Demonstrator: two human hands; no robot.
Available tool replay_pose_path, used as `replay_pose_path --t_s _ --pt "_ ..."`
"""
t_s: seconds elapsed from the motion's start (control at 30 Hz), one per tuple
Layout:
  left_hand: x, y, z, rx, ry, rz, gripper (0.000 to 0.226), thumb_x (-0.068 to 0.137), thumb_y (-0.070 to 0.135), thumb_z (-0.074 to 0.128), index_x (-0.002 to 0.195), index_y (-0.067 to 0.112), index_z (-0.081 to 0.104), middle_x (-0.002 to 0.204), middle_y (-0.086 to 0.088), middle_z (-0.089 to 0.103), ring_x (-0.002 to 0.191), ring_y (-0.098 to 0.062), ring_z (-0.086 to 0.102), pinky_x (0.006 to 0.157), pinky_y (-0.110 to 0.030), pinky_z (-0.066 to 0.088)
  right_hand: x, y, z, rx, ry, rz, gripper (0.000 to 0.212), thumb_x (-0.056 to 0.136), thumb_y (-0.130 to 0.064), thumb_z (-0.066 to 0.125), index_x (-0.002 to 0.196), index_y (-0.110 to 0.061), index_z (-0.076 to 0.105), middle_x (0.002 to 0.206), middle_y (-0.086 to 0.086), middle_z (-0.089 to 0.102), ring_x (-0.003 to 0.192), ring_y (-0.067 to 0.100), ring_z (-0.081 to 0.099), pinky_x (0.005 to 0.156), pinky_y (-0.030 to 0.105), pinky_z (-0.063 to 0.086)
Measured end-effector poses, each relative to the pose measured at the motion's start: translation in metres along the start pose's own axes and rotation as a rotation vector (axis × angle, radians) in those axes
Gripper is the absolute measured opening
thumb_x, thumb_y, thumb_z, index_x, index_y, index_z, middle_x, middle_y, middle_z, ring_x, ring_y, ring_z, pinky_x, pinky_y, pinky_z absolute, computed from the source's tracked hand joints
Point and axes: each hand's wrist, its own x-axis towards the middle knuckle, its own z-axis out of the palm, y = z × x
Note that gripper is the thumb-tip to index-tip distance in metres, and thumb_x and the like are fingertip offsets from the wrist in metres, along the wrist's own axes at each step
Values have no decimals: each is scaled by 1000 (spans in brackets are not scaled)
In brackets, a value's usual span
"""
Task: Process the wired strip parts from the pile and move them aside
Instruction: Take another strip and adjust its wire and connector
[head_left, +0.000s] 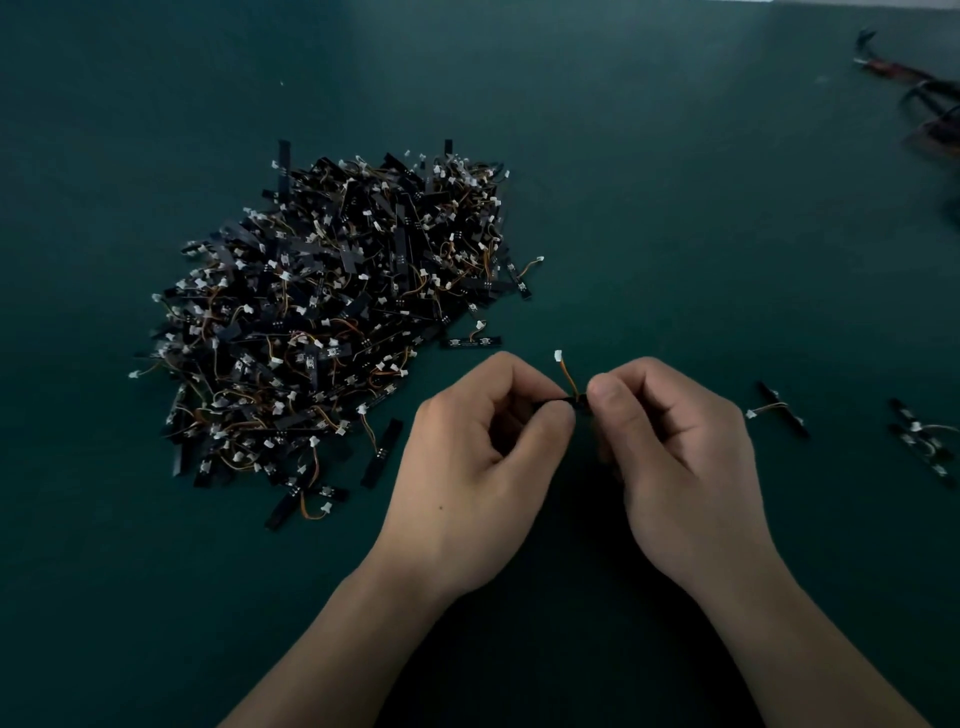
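**One strip pinched between two hands, set-aside ones off to the right**

Starting at the left: the big pile (332, 322) of black strips with orange wires and white plugs sits on the dark green desk (675, 208), left of centre and a bit farther off than the hands. On the near side of it, the left hand (467, 467) has its fingers curled, thumb and forefinger pinching one end of a single strip (560, 401). That strip lies roughly left-to-right across the small gap between the hands, mostly hidden by fingers. Its wire (567, 376) curls up and away, with a white plug (558, 356) at the tip. The right hand (680, 457) is curled the same way and pinches the other end.

Further right a lone strip (782, 410) lies on the desk, a few more (919, 441) sit near the right edge, and there's a blurry tangle (924, 98) at far right. So I reckon the put-aside goes rightward, and the right hand is the nearer one for it.

Brands or writing: nothing I can read, too dim and tiny.
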Motion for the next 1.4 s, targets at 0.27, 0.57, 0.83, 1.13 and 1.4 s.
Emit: replay_pose_path --t_s 0.27,0.57,0.83,1.13,1.4 --pt "2 0 -2 -84 10 -28 10 93 25 61 86 25 69 70 -2 68 61 -24 57 55 -37 47 -2 0 -1 -28 -26 -12 21 101 -40 57 83 -33 67 63 -2 60 50 10 50 45 25 42" --pt "2 -2 -1 59 19 -17 18 104 20 62 89 28 68 71 10 69 57 -3 56 56 -15 43 -1 1 0 -59 -33 -2 18 99 -30 65 82 -31 67 59 -2 58 48 17 49 43 32 40" --pt "2 -2 0 113 33 4 20 105 21 61 86 28 67 68 12 66 54 -2 54 54 -12 40 -2 0 -1 -34 -39 -20 18 99 -27 66 81 -30 67 60 1 57 51 18 50 45 31 41" --pt "0 -3 1 71 28 4 16 102 26 60 88 27 67 69 5 67 54 -8 55 51 -22 45 -3 -1 0 4 -39 -8 18 98 -34 62 81 -29 66 59 3 57 49 23 49 43 37 39" --pt "0 -1 1 65 18 1 14 102 24 61 90 28 68 69 8 67 54 -3 54 52 -18 42 -3 -2 0 18 -30 1 17 97 -34 61 81 -29 66 58 3 56 47 24 48 40 37 37"
